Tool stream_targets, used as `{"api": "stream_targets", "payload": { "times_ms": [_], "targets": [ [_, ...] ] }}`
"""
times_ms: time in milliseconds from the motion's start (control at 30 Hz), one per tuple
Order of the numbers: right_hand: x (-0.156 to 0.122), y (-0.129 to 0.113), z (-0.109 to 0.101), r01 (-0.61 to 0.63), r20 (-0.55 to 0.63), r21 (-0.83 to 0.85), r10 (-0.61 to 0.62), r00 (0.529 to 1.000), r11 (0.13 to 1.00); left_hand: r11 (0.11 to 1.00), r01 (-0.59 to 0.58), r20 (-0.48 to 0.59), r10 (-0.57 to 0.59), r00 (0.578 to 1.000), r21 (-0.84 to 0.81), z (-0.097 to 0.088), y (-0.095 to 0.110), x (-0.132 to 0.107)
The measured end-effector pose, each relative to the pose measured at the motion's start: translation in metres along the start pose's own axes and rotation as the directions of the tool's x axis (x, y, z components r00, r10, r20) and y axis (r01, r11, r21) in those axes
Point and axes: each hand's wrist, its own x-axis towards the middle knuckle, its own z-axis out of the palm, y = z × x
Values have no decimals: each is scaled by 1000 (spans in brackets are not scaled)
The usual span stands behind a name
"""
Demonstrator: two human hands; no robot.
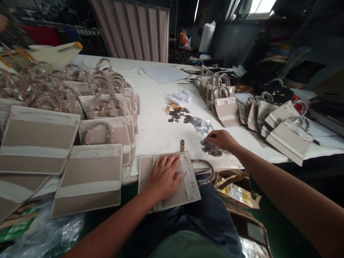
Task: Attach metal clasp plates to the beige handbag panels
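At the near edge of the white worktable (150,139), I watch the left hand (163,177) press its spread fingers (168,166) onto a beige handbag (191,186), apparently holding it flat. The right hand (223,140) reaches over a heap of dark metal clasps (211,148) (whether its fingertips (211,135) pinch any, I cannot tell from here), laid apart from gold fittings (172,107), likely to keep each kind within reach.

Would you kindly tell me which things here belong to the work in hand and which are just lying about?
In use: left hand on flat beige bag; right hand at dark metal fittings.
Lying about: white plastic packets; pale grey card sheet.
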Motion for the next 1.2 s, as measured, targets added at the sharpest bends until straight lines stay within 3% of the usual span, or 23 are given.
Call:
{"api": "stream_targets", "payload": {
  "times_ms": [100, 167, 233, 400, 800, 1000, 1200],
  "targets": [
    [-39, -26, -2, -43, 168, 239, 2, 986, 970, 1000, -6, 8, 6, 1000, -6, 0, 1, 1],
    [-66, -47, 8, -36, 323, 345, -83, 943, 938, 1000, -15, 1, 15, 1000, -15, 0, 2, 1],
    [-85, -65, 23, 3, 376, 379, -157, 913, 926, 999, -20, -9, 20, 1000, -26, -1, 2, 0],
    [-93, -82, 55, 110, 366, 301, -222, 904, 947, 999, -22, -14, 21, 1000, -30, 0, 3, -2],
    [-92, -93, 57, 270, 334, -35, -243, 911, 962, 999, -15, -10, 15, 1000, -35, -1, 4, -3],
    [-97, -92, 62, 243, 280, -131, -200, 939, 961, 999, 2, -27, -4, 1000, -54, 0, 8, 0],
    [-98, -93, 63, 202, 288, -89, -169, 943, 975, 996, 44, -46, -48, 998, -83, 2, 13, 1]
  ]
}}
